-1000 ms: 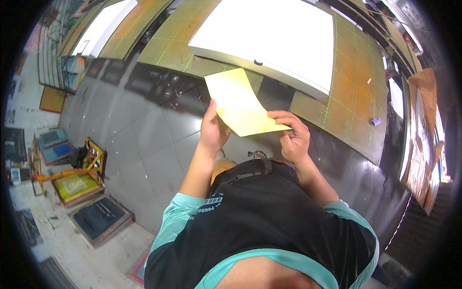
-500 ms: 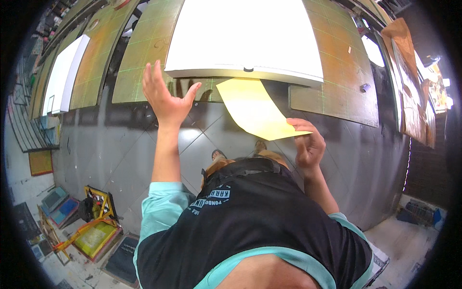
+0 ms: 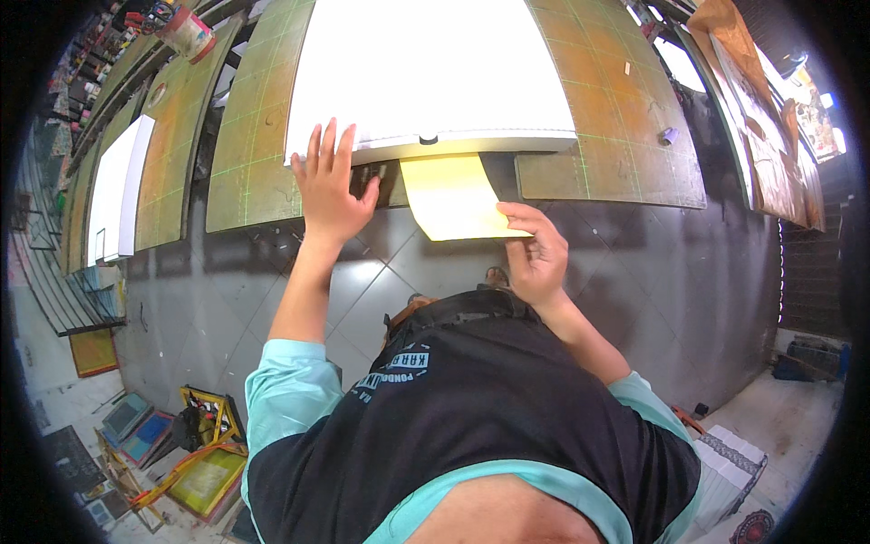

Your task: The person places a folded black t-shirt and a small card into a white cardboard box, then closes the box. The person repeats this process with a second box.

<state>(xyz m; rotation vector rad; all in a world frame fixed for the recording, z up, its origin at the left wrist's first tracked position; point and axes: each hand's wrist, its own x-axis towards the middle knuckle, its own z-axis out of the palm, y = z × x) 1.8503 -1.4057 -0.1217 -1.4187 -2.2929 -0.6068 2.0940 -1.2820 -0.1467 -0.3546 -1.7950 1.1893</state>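
Note:
A large, bright white slab lies on the green-gridded worktop ahead, with a small dark notch at its near edge. From under that edge a yellow sheet hangs out toward me, its far end hidden. My right hand pinches the sheet's near right corner between thumb and fingers. My left hand is open with fingers spread, its fingertips over the slab's near left corner; whether they press on it I cannot tell.
Another white slab lies on a board at the left. A small purple-grey roll sits on the right-hand worktop. Brown paper sheets stand farther right. Framed screens lean at the lower left; a white stack is at the lower right.
My left hand has come down to the slab's near left corner from beside it. My right hand has shifted left with the yellow sheet, which now hangs straighter. The whole view has shifted slightly.

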